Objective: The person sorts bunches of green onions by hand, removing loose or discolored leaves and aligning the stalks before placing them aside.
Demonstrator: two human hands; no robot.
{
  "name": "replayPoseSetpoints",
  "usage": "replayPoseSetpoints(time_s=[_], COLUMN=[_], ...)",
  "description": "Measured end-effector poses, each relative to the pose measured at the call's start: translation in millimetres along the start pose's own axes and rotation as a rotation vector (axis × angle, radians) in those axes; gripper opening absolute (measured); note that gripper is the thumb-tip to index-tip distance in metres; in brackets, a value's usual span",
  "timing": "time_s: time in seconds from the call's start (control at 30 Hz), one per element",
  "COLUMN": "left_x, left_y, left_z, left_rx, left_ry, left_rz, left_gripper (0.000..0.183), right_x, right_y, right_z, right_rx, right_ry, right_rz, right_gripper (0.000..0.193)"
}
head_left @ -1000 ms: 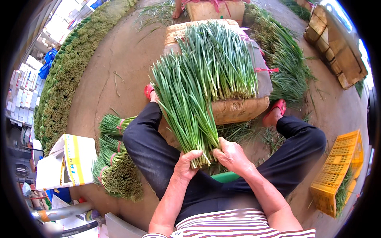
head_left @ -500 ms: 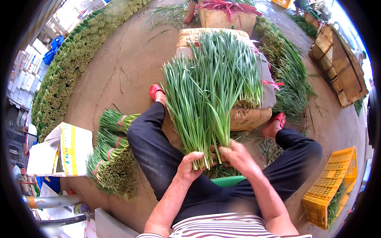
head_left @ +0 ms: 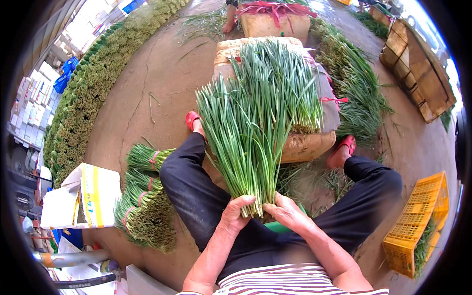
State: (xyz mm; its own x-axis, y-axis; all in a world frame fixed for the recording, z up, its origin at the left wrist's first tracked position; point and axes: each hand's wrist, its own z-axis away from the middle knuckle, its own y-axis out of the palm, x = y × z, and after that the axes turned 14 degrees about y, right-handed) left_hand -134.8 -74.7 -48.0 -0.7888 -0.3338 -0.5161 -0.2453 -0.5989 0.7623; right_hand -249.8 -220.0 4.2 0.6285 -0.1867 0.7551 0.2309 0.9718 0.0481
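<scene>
My left hand (head_left: 236, 214) is closed around the pale stem ends of a thick bunch of garlic chives (head_left: 241, 152). From the other side my right hand (head_left: 290, 214) grips the same stem ends, its thumb against the cut tips. The long flat leaves fan away from me, over the near left part of a worn block-shaped stand (head_left: 307, 147). On that stand lie more loose garlic chives (head_left: 307, 115), their stems toward me. Parts of both hands' fingers are hidden behind the stems.
Tied bundles of chives (head_left: 152, 214) and a white box (head_left: 101, 191) stand left of my knee. A yellow crate (head_left: 410, 223) is at the right. Loose greens (head_left: 359, 108) lie beyond the stand, near a wooden crate (head_left: 418, 71). Pink ties (head_left: 275, 9) top another block.
My right hand has brought its strand of chives against the bunch in my left hand; the stems now sit together. Both hands are slightly lower and closer together.
</scene>
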Motion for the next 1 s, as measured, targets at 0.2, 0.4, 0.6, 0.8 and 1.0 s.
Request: replayPoseSetpoints(time_s=[0.2,0.4,0.6,0.8,1.0], left_x=[-9.9,-20.9,-24.2,-27.3,-28.0], left_y=[29.1,24.1,28.6,21.6,32.9], left_z=[8.1,20.2,25.1,32.7,39.2], left_rx=[0.26,0.28,0.179,0.045,0.016], left_ry=[0.001,0.017,0.122,0.144,0.139], left_rz=[-0.067,-0.139,-0.155,-0.149,-0.235], left_gripper=[0.082,0.073,0.059,0.057,0.059], right_x=[-0.9,-4.6,-12.4,47.0,83.4], right_y=[-3.5,4.9,5.7,-11.0,-20.6], right_z=[-7.4,-9.0,-2.3,33.4,-7.5], right_rx=[0.445,0.657,0.479,-0.143,-0.656], right_ry=[0.189,0.227,-0.084,-0.227,-0.519], right_rz=[-0.336,-0.24,0.515,0.627,0.272], right_gripper=[0.034,0.044,0.055,0.027,0.019])
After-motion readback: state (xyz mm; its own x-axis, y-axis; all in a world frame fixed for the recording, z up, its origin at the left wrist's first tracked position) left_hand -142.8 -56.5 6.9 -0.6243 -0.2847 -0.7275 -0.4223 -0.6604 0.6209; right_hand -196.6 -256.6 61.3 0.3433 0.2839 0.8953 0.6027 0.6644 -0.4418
